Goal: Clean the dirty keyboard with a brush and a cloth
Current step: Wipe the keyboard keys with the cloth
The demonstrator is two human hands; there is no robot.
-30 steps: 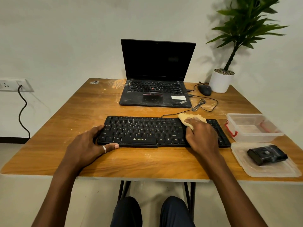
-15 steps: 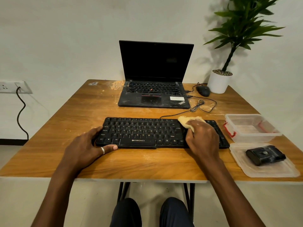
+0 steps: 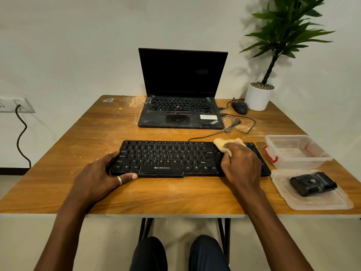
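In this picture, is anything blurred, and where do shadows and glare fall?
Head view: sharp, the ZEBRONICS print on the keyboard is readable. Head view: the plant throws a soft shadow on the wall to its left. Head view: the laptop screen is dark, without glare. Head view: the socket at the left edge looks tilted.

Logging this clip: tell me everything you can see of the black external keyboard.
The keyboard is black plastic with pale key legends and ZEBRONICS printed below the space bar. It lies flat on the wooden table, in front of the laptop, long side toward the person. A thin black cable leaves its far edge. The left hand holds its left end, a ringed digit along the near edge; the right hand presses a yellowish cloth onto its right part, hiding keys.
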